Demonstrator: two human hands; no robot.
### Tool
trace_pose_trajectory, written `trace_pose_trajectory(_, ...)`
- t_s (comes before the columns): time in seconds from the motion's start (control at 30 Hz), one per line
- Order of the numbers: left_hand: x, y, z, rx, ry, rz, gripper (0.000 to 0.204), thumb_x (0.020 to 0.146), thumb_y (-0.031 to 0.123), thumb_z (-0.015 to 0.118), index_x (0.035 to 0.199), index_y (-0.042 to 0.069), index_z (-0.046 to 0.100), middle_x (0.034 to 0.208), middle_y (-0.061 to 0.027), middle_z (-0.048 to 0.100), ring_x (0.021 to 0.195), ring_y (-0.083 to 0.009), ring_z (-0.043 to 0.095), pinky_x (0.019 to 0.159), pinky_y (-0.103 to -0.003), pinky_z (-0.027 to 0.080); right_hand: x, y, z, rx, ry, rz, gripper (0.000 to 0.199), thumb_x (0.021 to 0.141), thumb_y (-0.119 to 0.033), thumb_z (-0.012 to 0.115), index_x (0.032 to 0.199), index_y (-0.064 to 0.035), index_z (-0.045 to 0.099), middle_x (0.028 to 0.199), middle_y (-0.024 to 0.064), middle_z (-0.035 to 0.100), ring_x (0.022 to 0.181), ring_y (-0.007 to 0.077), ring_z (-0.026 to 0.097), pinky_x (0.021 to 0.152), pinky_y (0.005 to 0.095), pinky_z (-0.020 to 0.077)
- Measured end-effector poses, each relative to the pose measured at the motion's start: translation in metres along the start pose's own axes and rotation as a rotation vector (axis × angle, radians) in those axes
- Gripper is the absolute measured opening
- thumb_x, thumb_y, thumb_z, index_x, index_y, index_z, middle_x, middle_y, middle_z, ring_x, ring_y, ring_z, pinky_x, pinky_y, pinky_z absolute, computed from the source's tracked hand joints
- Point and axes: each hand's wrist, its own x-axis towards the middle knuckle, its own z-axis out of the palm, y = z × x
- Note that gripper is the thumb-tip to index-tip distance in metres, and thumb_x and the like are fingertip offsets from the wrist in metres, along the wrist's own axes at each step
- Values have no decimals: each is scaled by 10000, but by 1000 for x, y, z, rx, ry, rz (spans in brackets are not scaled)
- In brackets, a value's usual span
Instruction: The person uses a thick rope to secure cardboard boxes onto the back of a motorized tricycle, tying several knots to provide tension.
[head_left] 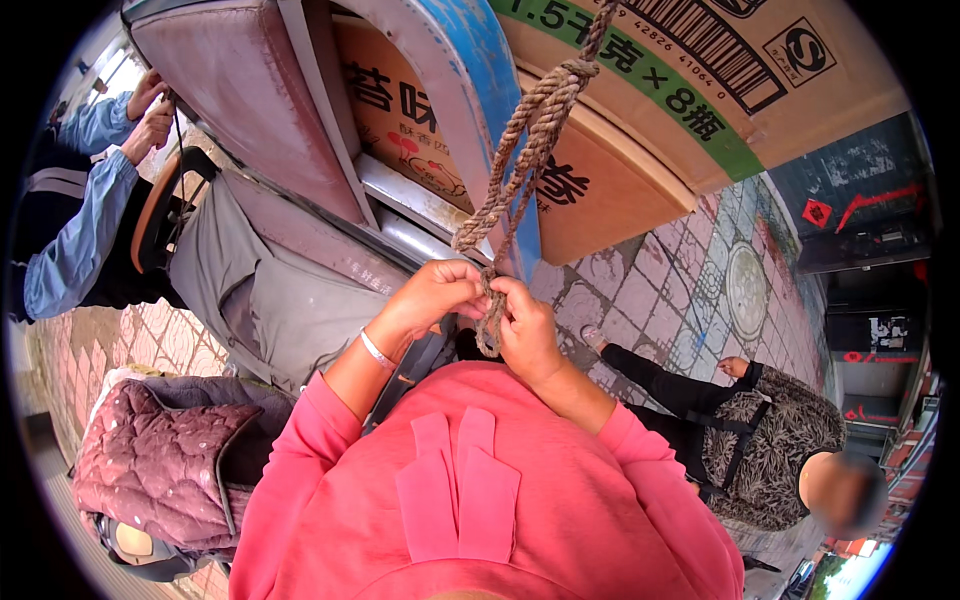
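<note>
A thick brown rope (524,150) comes down from the top of the view, knotted and looped several times against the cartons. Its lower end forms a small loop in front of my chest. My left hand (443,297) pinches the rope from the left, just below the thick loops. From the right, my right hand (526,325) closes on the same short stretch, its thumb and fingertips pressed at the knot. The two hands nearly meet there, and the fingers partly hide the knot. A thin pale band circles my left wrist.
Large cardboard cartons (612,190) stand beyond the blue metal frame (480,60) of a vehicle with a reddish panel (245,85). At left, another person's hands (150,125) hold a dark cord. A quilted maroon cover (150,460) lies lower left. Someone in patterned clothing (765,440) stands at right on tiled paving.
</note>
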Motion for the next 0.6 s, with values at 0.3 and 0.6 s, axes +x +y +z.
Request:
trace_pose_trajectory(0.3,-2,-4,13,113,87,131,100,850,62,535,840,-7,607,784,-64,639,710,-127,629,663,-244,528,-8,-4,2,8,109,7,314,710,7,669,1001,-43,563,681,103,615,578,222,625,521,317,477)
trace_pose_trajectory(0.6,-4,-6,25,87,195,125,136,863,63,497,859,-15,608,786,-81,649,693,-140,637,651,-256,536,-13,0,-5,-70,163,0,271,714,-6,684,957,-45,568,669,97,602,577,242,615,521,320,473)
